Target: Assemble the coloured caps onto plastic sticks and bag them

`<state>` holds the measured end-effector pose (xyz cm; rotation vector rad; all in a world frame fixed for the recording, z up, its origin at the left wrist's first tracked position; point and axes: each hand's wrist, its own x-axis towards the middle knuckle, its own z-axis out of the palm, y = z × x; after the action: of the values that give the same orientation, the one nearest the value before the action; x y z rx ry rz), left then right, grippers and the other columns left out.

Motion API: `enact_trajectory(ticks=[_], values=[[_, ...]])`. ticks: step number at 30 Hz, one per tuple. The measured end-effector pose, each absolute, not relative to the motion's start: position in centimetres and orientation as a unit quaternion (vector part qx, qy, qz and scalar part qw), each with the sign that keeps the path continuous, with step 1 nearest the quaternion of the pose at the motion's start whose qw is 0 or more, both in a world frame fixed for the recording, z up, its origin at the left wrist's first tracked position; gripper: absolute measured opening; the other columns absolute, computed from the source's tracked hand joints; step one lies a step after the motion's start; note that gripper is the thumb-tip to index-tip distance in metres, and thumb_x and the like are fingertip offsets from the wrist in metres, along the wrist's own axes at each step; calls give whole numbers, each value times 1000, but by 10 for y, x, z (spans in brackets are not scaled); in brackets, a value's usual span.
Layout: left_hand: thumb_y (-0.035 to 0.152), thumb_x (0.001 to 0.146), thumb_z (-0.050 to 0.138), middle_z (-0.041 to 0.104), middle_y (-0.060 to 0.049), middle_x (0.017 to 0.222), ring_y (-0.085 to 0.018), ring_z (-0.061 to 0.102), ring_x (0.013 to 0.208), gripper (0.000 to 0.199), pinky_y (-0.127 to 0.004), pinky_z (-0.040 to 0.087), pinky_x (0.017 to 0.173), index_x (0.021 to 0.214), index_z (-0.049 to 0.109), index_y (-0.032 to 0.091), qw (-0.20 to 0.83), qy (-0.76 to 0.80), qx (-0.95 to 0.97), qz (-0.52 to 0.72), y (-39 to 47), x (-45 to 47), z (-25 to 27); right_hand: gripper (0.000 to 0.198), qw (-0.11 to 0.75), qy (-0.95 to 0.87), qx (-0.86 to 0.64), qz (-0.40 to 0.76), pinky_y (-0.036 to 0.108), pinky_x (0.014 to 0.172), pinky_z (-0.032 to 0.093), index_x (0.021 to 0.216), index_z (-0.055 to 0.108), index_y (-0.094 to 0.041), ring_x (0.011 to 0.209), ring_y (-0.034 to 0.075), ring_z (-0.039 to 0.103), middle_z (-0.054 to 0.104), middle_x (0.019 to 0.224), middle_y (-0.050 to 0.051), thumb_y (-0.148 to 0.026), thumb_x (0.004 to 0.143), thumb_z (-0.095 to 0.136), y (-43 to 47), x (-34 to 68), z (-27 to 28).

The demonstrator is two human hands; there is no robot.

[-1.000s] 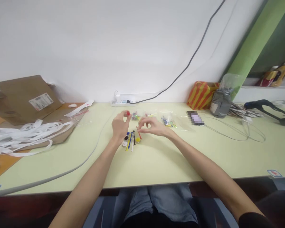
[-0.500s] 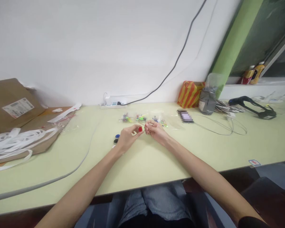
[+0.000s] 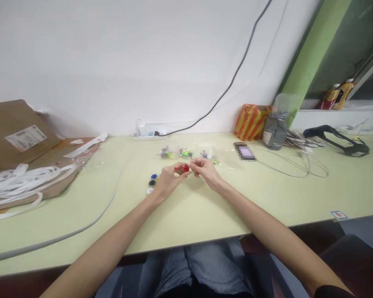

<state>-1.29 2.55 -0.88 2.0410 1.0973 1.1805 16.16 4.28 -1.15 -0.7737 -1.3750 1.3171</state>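
My left hand (image 3: 168,181) is closed, with a small red piece (image 3: 185,168) between thumb and fingers. This piece has a round end facing right and a narrow part running left. Against its right side, the fingertips of my right hand (image 3: 204,169) are pinched together; whatever they grip is too small to make out. Beside my left hand lie a blue disc (image 3: 154,176), a black disc (image 3: 152,183) and a white disc (image 3: 150,191), with a bit of yellow partly hidden by the hand. Clear bags of colourful small parts (image 3: 185,153) lie just beyond both hands.
A grey cable (image 3: 90,225) crosses the table's left side, near white straps (image 3: 27,184) on brown packaging. Toward the back stand a power strip (image 3: 149,135), a striped bag (image 3: 251,123) and a grey container (image 3: 274,132). A phone (image 3: 245,151) lies to the right, its cable trailing.
The red piece has turned in my left hand, so its narrow part now shows. My right fingertips have come closer and meet its round end. The view has shifted slightly.
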Motion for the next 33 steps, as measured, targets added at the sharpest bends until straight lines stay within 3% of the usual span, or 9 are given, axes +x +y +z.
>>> enact_trajectory(ticks=[7, 13, 22, 28, 33], values=[[41, 89, 65, 74, -2, 84, -17, 70, 74, 24, -30, 56, 74, 101, 68, 21, 223, 407, 771, 436, 25, -12, -6, 42, 524, -561, -315, 558, 23, 47, 35, 74, 67, -16, 50, 7, 43, 58, 64, -2, -55, 67, 81, 43, 162, -11], [41, 89, 66, 74, -2, 95, -18, 72, 86, 22, -31, 58, 82, 100, 65, 22, 186, 390, 764, 480, 29, -12, -10, 42, 516, -563, -318, 562, 23, 49, 34, 71, 65, -17, 49, 7, 41, 50, 59, -5, -55, 66, 82, 46, 164, -13], [35, 90, 66, 74, 0, 94, -18, 73, 83, 17, -30, 59, 81, 102, 66, 23, 195, 379, 775, 467, 27, -12, -11, 50, 517, -599, -329, 516, 23, 47, 33, 72, 63, -17, 48, 8, 41, 54, 59, -4, -64, 64, 79, 45, 162, -13], [38, 93, 61, 75, -3, 98, -18, 73, 88, 22, -33, 60, 86, 105, 69, 21, 185, 360, 787, 466, 22, -10, -6, 45, 557, -666, -340, 361, 26, 62, 44, 70, 63, -17, 64, 13, 53, 62, 68, 1, -61, 72, 75, 47, 164, -12], [34, 95, 58, 75, -4, 104, -18, 73, 93, 21, -33, 60, 91, 108, 68, 21, 174, 344, 786, 483, 25, -11, -3, 44, 552, -658, -336, 386, 26, 55, 44, 77, 68, -17, 64, 15, 57, 65, 72, 4, -61, 81, 65, 49, 167, -12]])
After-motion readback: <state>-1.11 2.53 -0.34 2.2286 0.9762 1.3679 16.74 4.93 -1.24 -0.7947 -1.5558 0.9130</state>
